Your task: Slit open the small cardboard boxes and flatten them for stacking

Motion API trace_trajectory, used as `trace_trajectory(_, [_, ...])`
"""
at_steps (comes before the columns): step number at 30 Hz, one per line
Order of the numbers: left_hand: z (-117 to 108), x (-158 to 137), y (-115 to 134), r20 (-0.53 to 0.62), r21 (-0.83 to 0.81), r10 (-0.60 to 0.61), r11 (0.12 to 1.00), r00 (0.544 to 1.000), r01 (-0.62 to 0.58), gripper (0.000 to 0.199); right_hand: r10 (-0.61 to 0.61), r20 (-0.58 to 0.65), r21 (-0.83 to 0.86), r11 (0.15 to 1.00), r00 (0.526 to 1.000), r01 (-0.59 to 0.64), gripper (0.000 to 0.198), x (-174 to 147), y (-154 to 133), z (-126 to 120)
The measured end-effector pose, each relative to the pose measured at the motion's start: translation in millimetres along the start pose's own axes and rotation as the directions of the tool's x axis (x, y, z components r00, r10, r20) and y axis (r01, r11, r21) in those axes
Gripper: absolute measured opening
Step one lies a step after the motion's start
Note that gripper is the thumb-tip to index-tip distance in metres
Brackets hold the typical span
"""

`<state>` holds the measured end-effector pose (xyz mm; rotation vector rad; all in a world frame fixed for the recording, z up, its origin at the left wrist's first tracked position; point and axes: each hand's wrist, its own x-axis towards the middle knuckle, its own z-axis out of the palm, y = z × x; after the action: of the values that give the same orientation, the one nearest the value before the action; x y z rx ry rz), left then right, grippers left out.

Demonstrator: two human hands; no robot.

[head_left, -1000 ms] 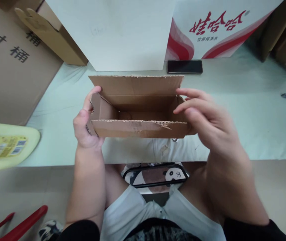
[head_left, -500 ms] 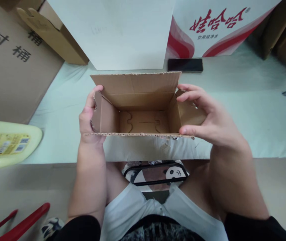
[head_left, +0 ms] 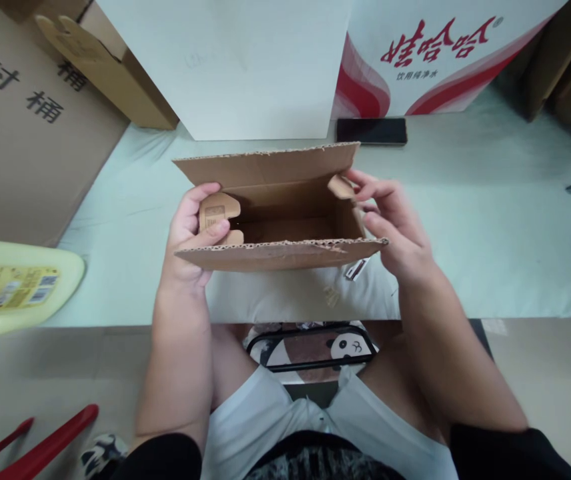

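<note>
Left hand (head_left: 185, 233): fingers bent and closed on the left end of the cardboard box (head_left: 280, 200), the thumb lying over the left end flap (head_left: 215, 207), the other fingers round the outside of that end.
Right hand (head_left: 399, 223): fingers half curled, thumb a little apart from them, fingertips at the right end flap (head_left: 340, 187); slightly blurred, so I cannot tell whether they pinch the cardboard.
Cardboard box: between the two sets of fingers, open side up; whether its base touches the green cloth (head_left: 490, 253) is hidden.
End flaps: the left one, notched and printed, folds inward under the left thumb; the right one tilts inward beside the right fingertips.
Long flaps: the back flap (head_left: 265, 167) slants away beyond both hands' fingertips; the front flap (head_left: 280, 257) has a rough edge and runs from below the left thumb to beside the right thumb.
Phone (head_left: 371, 131): lying flat just beyond the right fingers.
White box (head_left: 260, 67): beyond the left fingers, past the back flap.
Red-and-white carton (head_left: 415, 87): beyond the right fingers, behind the phone.
Small black-and-white piece (head_left: 356, 269): on the cloth, nearer the body than the right fingertips.
Yellow bottle (head_left: 20, 287): well left of the left fingers.
</note>
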<state>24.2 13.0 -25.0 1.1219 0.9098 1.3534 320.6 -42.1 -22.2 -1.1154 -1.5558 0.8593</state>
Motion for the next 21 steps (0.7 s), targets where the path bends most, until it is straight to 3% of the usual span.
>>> trace_trajectory(4, [2.3,0.0,-1.6,-0.002,0.011,-0.014,1.000,1.000,0.014,0.053,0.002,0.048,-0.077,0.997,0.999,0.002,0.040,1.4,2.5,3.4])
trace_trajectory(9, [7.1,-1.4,-1.8,-0.021,-0.040,0.151,0.988,0.988,-0.151,0.046,-0.011,-0.008,0.141,0.990,1.000,0.012,0.031,0.4,19.9,11.4])
trace_trajectory(12, [7.8,-0.8,-3.3,-0.030,-0.095,0.178,0.979,0.984,-0.180,0.062,-0.034,-0.096,0.249,0.967,0.995,0.057,0.044,1.4,30.0,17.3])
trace_trajectory(14, [7.6,0.0,-4.2,-0.063,-0.105,0.161,0.980,0.985,-0.167,0.068,-0.031,-0.136,0.229,0.971,0.990,0.062,0.058,2.2,30.9,19.3])
trace_trajectory(16, [8.0,0.6,-4.7,-0.100,-0.063,0.148,0.986,0.984,-0.155,0.053,-0.014,-0.132,0.164,0.986,0.991,0.036,0.064,2.1,28.2,19.6])
trace_trajectory(18, [9.5,0.8,-4.8,-0.143,0.000,0.145,0.989,0.979,-0.146,0.030,0.002,-0.105,0.094,0.996,0.994,0.008,0.054,0.8,24.7,18.8])
trace_trajectory(20, [11.5,0.5,-5.3,-0.187,0.044,0.149,0.989,0.971,-0.143,0.020,0.009,-0.093,0.113,0.994,0.996,0.001,0.048,-1.2,22.7,17.7])
trace_trajectory(21, [12.6,0.2,-5.8,-0.199,0.056,0.158,0.987,0.967,-0.150,0.019,0.000,-0.087,0.145,0.989,0.996,0.013,0.054,-2.4,22.6,17.1])
